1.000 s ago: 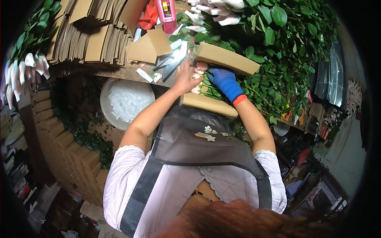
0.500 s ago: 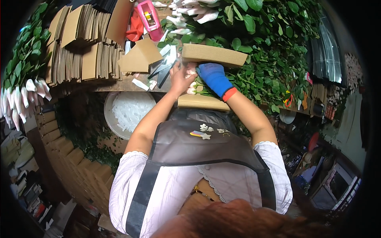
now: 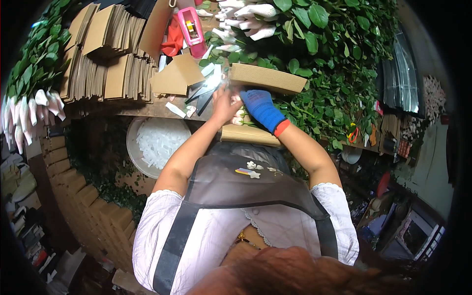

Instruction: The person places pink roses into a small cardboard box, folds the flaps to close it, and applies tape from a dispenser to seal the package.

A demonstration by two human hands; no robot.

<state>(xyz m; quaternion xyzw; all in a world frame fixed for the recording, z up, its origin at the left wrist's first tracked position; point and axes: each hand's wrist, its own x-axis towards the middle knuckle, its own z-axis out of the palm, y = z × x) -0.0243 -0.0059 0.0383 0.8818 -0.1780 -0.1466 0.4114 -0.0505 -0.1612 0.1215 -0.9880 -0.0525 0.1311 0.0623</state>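
Note:
Several pale pink roses [image 3: 239,119] lie with their heads leftward inside a folded corrugated cardboard sheet, between its far flap [image 3: 268,78] and near flap [image 3: 250,135]. My bare left hand [image 3: 224,105] is at the rose heads, its fingers bent around one of them. Over the stems, just right of the heads, rests my right hand [image 3: 260,107] in a blue knitted glove with an orange cuff. Its fingers are pressed together and curl down; what they hold is hidden. Dark-handled scissors [image 3: 202,98] lie on the bench left of my left hand.
Flat cardboard pieces [image 3: 118,73] are stacked at the left. A pink tape dispenser [image 3: 192,32] stands at the back. Leafy stems [image 3: 339,64] fill the right side, with white-netted blooms [image 3: 246,19] behind. A round tub [image 3: 160,147] of white pieces sits below the bench edge.
The whole view has shifted slightly, so the bench appears a little lower. My hands stay at the roses, with the left fingers now drawn closer in around the rose heads.

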